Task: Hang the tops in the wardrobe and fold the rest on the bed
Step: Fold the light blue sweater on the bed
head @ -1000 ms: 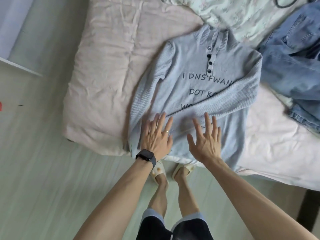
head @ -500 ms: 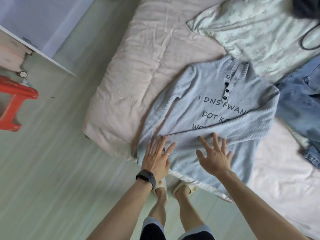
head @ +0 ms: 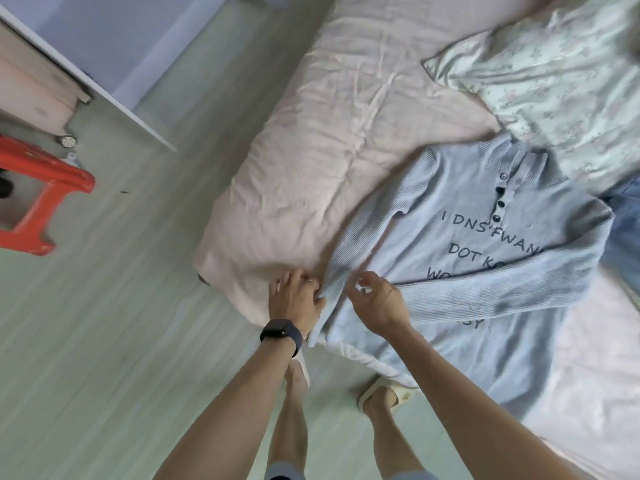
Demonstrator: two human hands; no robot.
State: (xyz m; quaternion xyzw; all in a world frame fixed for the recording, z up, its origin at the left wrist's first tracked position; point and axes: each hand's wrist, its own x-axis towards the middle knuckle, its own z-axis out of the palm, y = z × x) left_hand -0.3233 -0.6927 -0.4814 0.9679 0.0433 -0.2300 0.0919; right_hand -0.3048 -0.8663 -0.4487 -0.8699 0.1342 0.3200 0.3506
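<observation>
**Head view.** A pale blue ribbed sweater point(head: 467, 237) with a buttoned collar and dark printed lettering lies front-up on the pink-covered bed point(head: 329, 133). It spreads from the centre of the view toward 3 o'clock, with one sleeve folded across its chest. The left hand point(head: 294, 301), a dark watch point(head: 281, 332) on its wrist, sits at the sweater's 9 o'clock edge, fingers curled round the end of the other sleeve. The right hand point(head: 379, 301), just beside it toward 3 o'clock, is over the sweater's body with fingers curled; whether it pinches fabric cannot be told. A floral garment point(head: 554, 64) lies at 1 o'clock, jeans point(head: 623, 237) at 3 o'clock, and a red stool point(head: 41, 195) stands on the floor at 9 o'clock.
</observation>
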